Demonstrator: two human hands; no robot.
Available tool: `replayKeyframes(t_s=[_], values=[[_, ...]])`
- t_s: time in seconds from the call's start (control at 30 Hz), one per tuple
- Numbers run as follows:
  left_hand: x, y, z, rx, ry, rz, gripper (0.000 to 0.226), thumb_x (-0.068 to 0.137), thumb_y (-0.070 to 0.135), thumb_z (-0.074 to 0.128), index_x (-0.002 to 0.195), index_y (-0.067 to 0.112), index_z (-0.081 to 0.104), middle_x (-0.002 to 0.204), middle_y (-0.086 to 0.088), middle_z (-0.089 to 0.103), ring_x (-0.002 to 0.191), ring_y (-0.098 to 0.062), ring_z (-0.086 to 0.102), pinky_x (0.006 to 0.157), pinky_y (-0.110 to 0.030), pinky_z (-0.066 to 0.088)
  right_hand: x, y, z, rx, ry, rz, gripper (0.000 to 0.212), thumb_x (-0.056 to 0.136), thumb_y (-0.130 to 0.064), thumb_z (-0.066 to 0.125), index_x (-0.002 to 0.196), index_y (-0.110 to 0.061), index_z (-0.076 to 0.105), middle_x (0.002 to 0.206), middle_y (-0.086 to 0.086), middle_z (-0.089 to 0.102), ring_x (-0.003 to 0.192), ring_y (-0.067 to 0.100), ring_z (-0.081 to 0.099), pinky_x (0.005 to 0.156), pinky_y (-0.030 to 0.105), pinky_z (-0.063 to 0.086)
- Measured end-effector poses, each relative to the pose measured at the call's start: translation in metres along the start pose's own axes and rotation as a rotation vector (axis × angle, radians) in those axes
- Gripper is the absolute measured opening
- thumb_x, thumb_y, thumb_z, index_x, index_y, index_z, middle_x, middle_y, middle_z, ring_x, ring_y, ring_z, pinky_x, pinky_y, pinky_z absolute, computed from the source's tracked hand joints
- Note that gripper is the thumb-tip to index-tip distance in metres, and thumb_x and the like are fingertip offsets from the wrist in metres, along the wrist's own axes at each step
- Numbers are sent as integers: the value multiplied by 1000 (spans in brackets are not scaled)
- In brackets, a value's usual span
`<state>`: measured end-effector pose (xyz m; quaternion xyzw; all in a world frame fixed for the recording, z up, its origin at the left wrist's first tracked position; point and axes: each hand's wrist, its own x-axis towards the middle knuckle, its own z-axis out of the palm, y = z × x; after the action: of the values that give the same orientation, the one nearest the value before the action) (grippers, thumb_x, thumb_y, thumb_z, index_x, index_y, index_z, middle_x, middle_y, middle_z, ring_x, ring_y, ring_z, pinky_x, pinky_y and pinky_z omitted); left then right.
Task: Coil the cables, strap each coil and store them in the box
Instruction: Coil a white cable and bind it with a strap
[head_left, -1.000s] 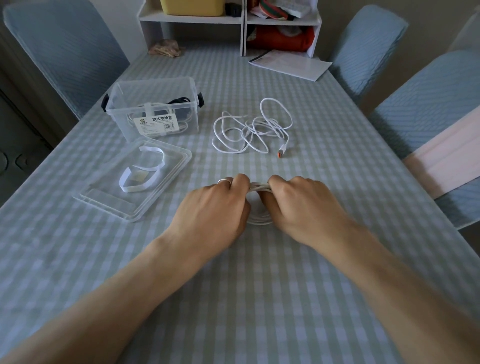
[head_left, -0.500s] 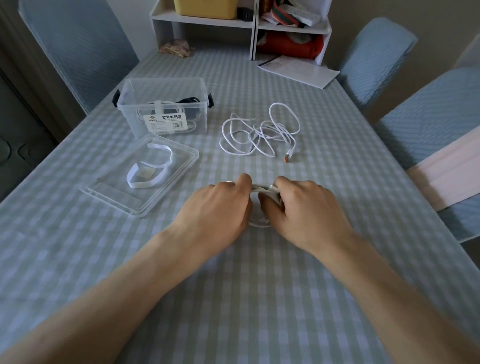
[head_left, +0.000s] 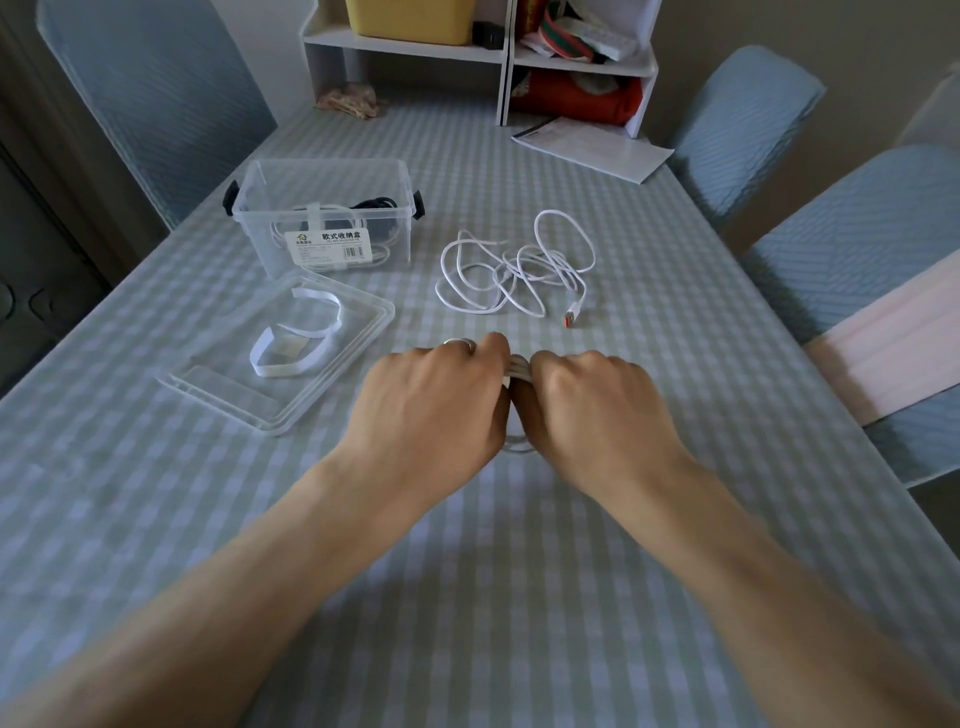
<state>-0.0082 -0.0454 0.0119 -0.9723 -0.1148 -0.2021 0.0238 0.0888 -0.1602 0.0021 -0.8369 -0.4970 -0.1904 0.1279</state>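
My left hand (head_left: 434, 408) and my right hand (head_left: 592, 410) meet over a small white cable coil (head_left: 519, 371), both gripping it with curled fingers; most of the coil is hidden beneath them. A loose white cable (head_left: 517, 267) with an orange plug lies tangled beyond my hands. The clear plastic box (head_left: 322, 218) at the left holds strapped cables. Its clear lid (head_left: 280, 358) lies flat in front of it with white straps (head_left: 296, 343) on it.
A white shelf unit (head_left: 488, 52) with a yellow bin stands at the table's far end, a paper sheet (head_left: 592, 148) beside it. Blue-covered chairs (head_left: 852, 260) line the right side and another (head_left: 150, 88) the left.
My hands have closed in tighter on the coil, and less of it shows between them. The camera has tilted down a little.
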Motion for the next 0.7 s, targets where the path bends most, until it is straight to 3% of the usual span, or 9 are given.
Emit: replayKeyframes(t_s=[0.07,0.2,0.3,0.4,0.5,0.57,0.6,0.7], values=[[0,0,2,17,8,-34,17,77,14,54,71,17,39,46,2,44,34,-25,35,46,-18,2,0,-1,-2,86,-95,33,34,98,-24,48,68,-15,35,54,6,48,44,28,40,45,29,18],[-2,-11,7,57,-58,-54,14,82,14,61,72,12,51,42,4,32,36,-24,28,44,-19,6,-2,0,-6,291,-244,101,38,101,-29,41,65,-20,32,58,0,41,51,19,39,48,31,22],[-2,-14,8,94,-95,14,13,77,12,61,67,11,52,37,1,41,27,-26,30,48,-16,1,-7,7,-1,154,-211,36,31,100,-30,40,74,-16,36,60,-1,42,56,28,40,56,34,27],[-4,-12,12,98,-108,50,16,79,23,49,66,12,51,40,1,45,29,-28,43,48,-17,0,-10,18,6,51,-173,-56,26,98,-25,44,76,-14,37,59,7,53,50,31,37,50,33,21],[-5,-10,12,86,-102,32,33,82,32,37,89,12,62,57,0,55,42,-25,56,44,-20,6,-12,20,13,-39,-177,-94,26,88,-16,52,71,-15,32,50,10,54,37,34,42,45,27,8],[-3,-9,7,83,-80,41,43,80,29,41,113,11,61,67,-1,56,47,-23,57,42,-22,11,-8,15,14,-98,-199,-95,32,79,-13,60,69,-16,30,43,8,50,31,32,44,45,22,1],[-3,-6,5,97,-87,58,42,79,25,47,115,10,61,68,-2,55,46,-23,56,42,-22,13,-7,13,14,-118,-190,-94,38,72,-11,67,68,-17,30,40,7,46,27,30,41,48,19,-2],[-5,-3,6,142,-140,102,13,66,9,67,76,9,58,53,-4,51,37,-26,51,44,-20,11,-8,10,16,-169,-170,-103,41,56,-6,81,62,-15,41,38,5,46,25,29,41,51,18,-4]])
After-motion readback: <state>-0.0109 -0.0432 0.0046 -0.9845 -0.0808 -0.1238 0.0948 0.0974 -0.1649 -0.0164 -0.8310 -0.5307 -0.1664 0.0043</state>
